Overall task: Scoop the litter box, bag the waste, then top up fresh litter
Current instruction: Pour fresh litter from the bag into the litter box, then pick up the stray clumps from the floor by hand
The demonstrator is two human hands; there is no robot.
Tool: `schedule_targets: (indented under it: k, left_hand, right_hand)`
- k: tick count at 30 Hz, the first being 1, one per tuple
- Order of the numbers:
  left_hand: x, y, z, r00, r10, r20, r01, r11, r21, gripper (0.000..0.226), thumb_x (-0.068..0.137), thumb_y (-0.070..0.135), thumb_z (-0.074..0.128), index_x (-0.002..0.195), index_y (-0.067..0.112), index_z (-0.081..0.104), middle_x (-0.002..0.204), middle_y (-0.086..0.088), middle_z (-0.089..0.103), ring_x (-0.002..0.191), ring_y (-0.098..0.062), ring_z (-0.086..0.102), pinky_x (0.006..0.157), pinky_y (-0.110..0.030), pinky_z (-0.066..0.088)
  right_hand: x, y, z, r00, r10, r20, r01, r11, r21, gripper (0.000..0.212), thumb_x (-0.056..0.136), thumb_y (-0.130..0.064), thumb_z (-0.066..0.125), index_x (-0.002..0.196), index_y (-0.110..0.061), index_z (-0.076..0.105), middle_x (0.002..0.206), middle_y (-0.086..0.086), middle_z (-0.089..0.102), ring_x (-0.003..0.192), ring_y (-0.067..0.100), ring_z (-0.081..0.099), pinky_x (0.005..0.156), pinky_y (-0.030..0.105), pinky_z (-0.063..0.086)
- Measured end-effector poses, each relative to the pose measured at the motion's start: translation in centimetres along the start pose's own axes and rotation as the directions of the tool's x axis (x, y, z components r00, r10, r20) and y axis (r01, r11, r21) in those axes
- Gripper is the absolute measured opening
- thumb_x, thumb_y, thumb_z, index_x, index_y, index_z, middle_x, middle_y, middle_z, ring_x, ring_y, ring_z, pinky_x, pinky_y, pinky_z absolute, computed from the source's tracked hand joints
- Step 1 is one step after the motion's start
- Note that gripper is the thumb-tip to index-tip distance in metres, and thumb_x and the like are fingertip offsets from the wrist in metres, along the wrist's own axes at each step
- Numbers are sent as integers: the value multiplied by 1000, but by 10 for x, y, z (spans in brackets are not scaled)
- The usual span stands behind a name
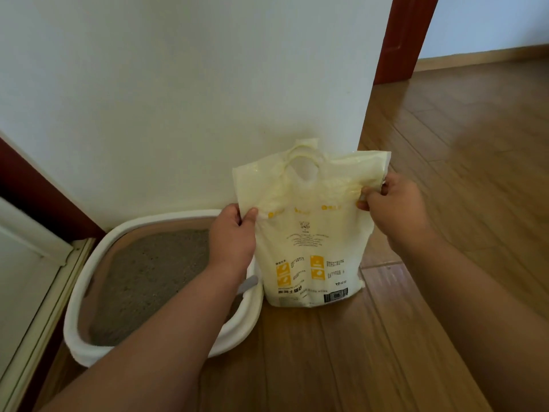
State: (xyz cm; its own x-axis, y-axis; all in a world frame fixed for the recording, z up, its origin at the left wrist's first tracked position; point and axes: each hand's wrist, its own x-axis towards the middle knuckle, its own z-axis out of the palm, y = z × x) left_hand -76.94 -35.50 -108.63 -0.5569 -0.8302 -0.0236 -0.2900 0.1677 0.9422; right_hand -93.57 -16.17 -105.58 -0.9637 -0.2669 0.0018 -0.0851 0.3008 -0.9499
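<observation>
A pale yellow litter bag (pixel 312 242) with orange print and a cut-out handle stands upright on the wooden floor against the wall. My left hand (pixel 231 236) pinches its upper left edge. My right hand (pixel 392 203) grips its upper right corner. Left of the bag sits a white litter box (pixel 89 281) holding grey litter (pixel 148 278). A grey scoop handle (pixel 248 285) pokes out at the box's right rim, partly hidden by my left forearm.
A white wall (pixel 178 99) rises directly behind the bag and the box. A dark red door frame (pixel 401 40) stands at the back right, with wooden floor (pixel 460 159) beyond it. A white-framed panel (pixel 32 278) borders the box on the left.
</observation>
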Motion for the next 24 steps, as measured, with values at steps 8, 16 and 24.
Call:
schedule_targets:
  k: [8,16,24]
  left_hand:
    - [83,10,23,998,25,-57,-15,986,169,19,102,32,63,106,15,71,99,-3,74,93,-27,71,87,-45,59]
    - [147,5,33,1000,-19,-12,21,974,225,13,99,28,64,103,17,69,106,-5,73,94,-30,73,89,-46,62]
    - [154,1,29,992,-46,119,10,956,292,22,99,18,56,121,16,61,122,-11,68,108,-32,68,97,-46,57]
  right_hand:
    - [63,-5,30,1000,-23,-16,23,1000,15,20,83,-6,55,90,-18,70,86,5,74,86,27,73,81,53,61]
    - [126,2,55,996,41,79,-35,997,-71,20,80,-6,56,95,-4,70,96,18,72,91,36,72,81,56,61]
    - [96,-29,73,978,104,180,-51,959,-278,41,97,1,39,136,-7,50,118,9,60,107,28,59,83,35,53]
